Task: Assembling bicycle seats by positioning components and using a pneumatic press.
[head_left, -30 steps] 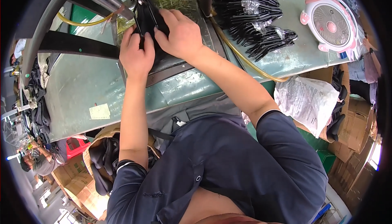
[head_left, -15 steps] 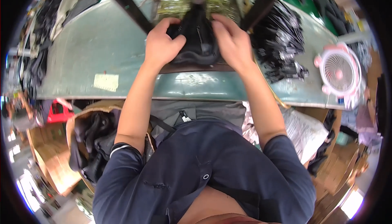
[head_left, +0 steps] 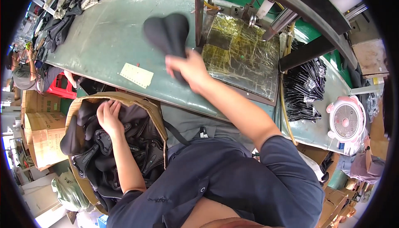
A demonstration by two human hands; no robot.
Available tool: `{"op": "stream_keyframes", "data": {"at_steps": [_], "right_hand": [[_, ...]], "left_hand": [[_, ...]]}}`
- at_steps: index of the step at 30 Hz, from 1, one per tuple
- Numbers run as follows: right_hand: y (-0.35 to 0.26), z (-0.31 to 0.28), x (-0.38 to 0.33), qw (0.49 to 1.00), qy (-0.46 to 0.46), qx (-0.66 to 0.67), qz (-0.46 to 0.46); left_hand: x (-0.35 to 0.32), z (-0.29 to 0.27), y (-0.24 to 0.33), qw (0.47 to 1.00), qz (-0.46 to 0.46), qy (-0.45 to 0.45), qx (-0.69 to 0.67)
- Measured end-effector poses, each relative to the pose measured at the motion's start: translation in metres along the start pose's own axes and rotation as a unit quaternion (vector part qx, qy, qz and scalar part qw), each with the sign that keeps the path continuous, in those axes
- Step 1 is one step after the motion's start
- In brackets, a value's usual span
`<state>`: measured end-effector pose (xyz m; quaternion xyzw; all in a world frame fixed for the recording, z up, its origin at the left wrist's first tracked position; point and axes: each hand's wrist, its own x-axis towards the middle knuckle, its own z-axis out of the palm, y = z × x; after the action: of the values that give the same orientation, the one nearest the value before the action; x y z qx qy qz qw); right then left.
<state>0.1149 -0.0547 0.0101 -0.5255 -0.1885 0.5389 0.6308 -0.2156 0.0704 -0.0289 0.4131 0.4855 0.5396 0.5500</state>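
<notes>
My right hand is closed round the narrow nose of a black bicycle saddle, blurred by motion. The saddle's wide two-lobed end points away from me, over the left part of the green-grey table. Down at the left, my left hand reaches over a cardboard box full of black saddles. Its fingers look apart and rest against the saddles near the box's far side; their tips are partly hidden.
Right of the saddle stands a dark metal press frame with a yellowish film-covered plate. Beyond lie a pile of black plastic-wrapped pieces and a pink-white fan. A yellow card lies on the table.
Both hands have left the press plate. My right hand has carried the saddle left across the table; my left hand has dropped to the box. The view has swung left.
</notes>
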Motion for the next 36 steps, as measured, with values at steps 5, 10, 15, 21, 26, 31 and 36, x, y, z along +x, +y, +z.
{"op": "stream_keyframes", "data": {"at_steps": [5,10,15,21,26,31,36], "right_hand": [[-0.025,0.034,0.076,0.961,0.161,0.009,-0.225],[0.007,0.001,-0.011,0.940,-0.003,-0.233,-0.249],[-0.036,-0.118,-0.136,0.854,0.093,-0.359,-0.364],[-0.102,-0.230,-0.266,0.679,0.334,-0.559,-0.339],[-0.108,-0.301,-0.330,0.514,0.436,-0.695,-0.250],[-0.102,-0.325,-0.344,0.557,0.410,-0.710,-0.132],[-0.103,-0.339,-0.334,0.489,0.407,-0.763,-0.111]], "left_hand": [[0.013,-0.130,-0.103,0.870,0.138,0.021,0.474],[-0.055,-0.194,-0.203,0.630,0.145,-0.151,0.748],[-0.086,-0.136,-0.185,0.499,0.106,-0.209,0.834],[-0.012,-0.170,-0.201,0.378,0.104,-0.309,0.867],[0.000,-0.169,-0.215,0.328,0.176,-0.340,0.864],[-0.001,-0.178,-0.204,0.326,0.203,-0.367,0.848],[-0.025,-0.171,-0.187,0.404,0.201,-0.358,0.817]]}}
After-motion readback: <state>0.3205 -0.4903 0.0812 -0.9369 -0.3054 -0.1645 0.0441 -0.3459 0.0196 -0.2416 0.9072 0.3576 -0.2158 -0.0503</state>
